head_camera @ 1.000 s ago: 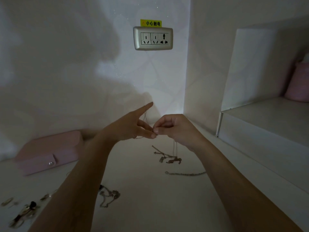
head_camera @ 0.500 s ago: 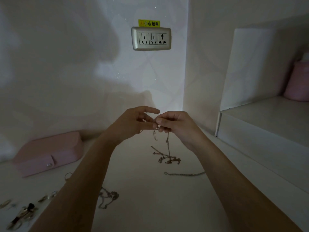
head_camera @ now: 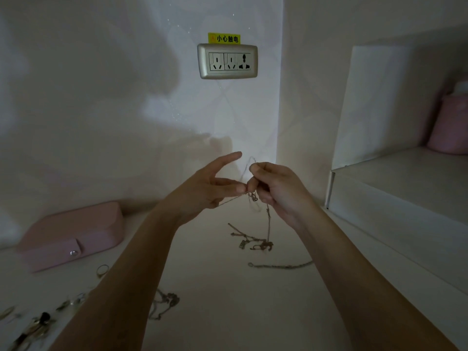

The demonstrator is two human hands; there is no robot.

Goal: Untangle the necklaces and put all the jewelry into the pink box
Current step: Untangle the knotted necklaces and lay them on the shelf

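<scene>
Both hands are raised above the white surface, fingertips meeting over a thin tangled necklace point(head_camera: 268, 221). My left hand point(head_camera: 202, 191) pinches the chain between thumb and a finger, its index finger pointing out straight. My right hand point(head_camera: 276, 191) pinches the same chain at a small clasp; one strand loops up above the fingers, another hangs down to a charm cluster point(head_camera: 255, 243) lying on the surface. The pink box point(head_camera: 71, 236) sits shut at the left, by the wall. A second chain point(head_camera: 281, 266) lies to the right, another tangle point(head_camera: 164, 304) near my left forearm.
A ring point(head_camera: 102, 270) and several small jewelry pieces point(head_camera: 33, 325) lie at the lower left. A wall socket point(head_camera: 227, 61) is on the wall ahead. A raised white shelf point(head_camera: 395, 188) with a pink container point(head_camera: 449, 125) stands at the right.
My left index finger has straightened out again and the hands have drawn slightly apart, pulling a strand taut toward the left. A loop of chain now stands above my right fingers.
</scene>
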